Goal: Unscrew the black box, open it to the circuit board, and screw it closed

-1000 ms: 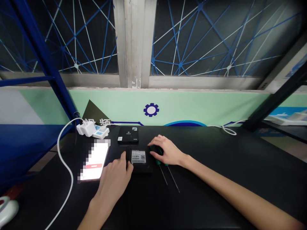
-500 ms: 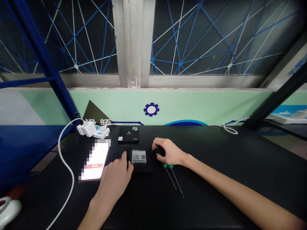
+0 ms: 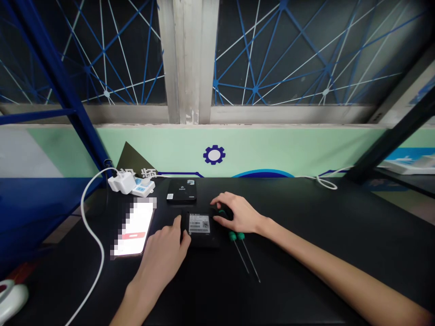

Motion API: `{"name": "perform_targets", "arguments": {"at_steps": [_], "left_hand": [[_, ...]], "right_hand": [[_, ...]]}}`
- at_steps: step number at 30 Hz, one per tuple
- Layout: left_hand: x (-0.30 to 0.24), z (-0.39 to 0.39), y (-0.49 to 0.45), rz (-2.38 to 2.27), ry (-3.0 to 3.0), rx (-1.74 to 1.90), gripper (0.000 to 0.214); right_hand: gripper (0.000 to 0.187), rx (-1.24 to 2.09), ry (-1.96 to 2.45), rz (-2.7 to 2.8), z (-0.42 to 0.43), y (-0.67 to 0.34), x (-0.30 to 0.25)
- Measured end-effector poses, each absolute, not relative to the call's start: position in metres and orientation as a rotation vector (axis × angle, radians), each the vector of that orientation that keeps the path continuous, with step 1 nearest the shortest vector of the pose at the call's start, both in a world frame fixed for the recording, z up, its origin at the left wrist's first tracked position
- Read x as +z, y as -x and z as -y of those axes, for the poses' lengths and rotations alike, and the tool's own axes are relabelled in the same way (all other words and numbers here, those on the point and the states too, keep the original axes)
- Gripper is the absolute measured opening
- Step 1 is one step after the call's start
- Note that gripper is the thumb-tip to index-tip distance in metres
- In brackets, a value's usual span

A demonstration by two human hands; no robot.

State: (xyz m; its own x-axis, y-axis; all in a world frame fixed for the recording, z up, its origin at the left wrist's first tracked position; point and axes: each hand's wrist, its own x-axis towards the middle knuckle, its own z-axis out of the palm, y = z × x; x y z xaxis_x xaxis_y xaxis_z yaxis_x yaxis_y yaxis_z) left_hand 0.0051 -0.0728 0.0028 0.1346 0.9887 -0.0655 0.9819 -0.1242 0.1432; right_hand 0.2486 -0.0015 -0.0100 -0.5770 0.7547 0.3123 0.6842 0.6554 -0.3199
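A small black box (image 3: 200, 228) with a white label lies face up on the black table (image 3: 306, 235). My left hand (image 3: 163, 256) rests at its left edge, thumb and fingertip touching the box, fingers loosely curled. My right hand (image 3: 236, 213) sits at the box's right edge, fingers curved over the black handles of two green-collared screwdrivers (image 3: 243, 249), whose thin shafts point toward me. A second black box (image 3: 181, 190) lies just behind the first one.
A lit phone (image 3: 134, 228) lies left of the box. A white charger and power strip (image 3: 131, 184) sit at the back left, with a white cable (image 3: 93, 235) looping forward. A blue frame (image 3: 61, 81) stands left; a green wall panel (image 3: 272, 151) runs behind.
The labelled box has shifted slightly right and toward me. My right hand drew the screwdrivers a little right, then its fingers reached back to the box's edge. My left hand barely moved.
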Motion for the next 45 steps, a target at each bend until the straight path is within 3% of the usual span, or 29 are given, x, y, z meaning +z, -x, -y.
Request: {"name": "perform_targets", "arguments": {"at_steps": [6,21,30,36,45], "left_hand": [[0.004,0.075,-0.007,-1.937,-2.263,0.087,0.053],[0.0,0.074,0.0,-1.873,-2.24,0.268,0.056],[-0.004,0.069,0.005,-1.653,-2.088,0.776,0.052],[0.007,0.07,0.008,-1.43,-1.654,0.927,0.057],[0.017,0.067,0.017,-1.215,-1.411,1.028,0.062]], "right_hand": [[0.052,0.234,1.101,2.537,0.002,-0.245,-0.009],[0.048,0.513,1.195,2.317,0.002,-0.241,-0.013],[0.053,0.588,0.975,1.964,0.005,-0.236,-0.015],[0.05,0.412,0.945,1.927,0.012,-0.233,-0.014],[0.03,0.252,0.636,2.004,0.015,-0.236,-0.013]]}}
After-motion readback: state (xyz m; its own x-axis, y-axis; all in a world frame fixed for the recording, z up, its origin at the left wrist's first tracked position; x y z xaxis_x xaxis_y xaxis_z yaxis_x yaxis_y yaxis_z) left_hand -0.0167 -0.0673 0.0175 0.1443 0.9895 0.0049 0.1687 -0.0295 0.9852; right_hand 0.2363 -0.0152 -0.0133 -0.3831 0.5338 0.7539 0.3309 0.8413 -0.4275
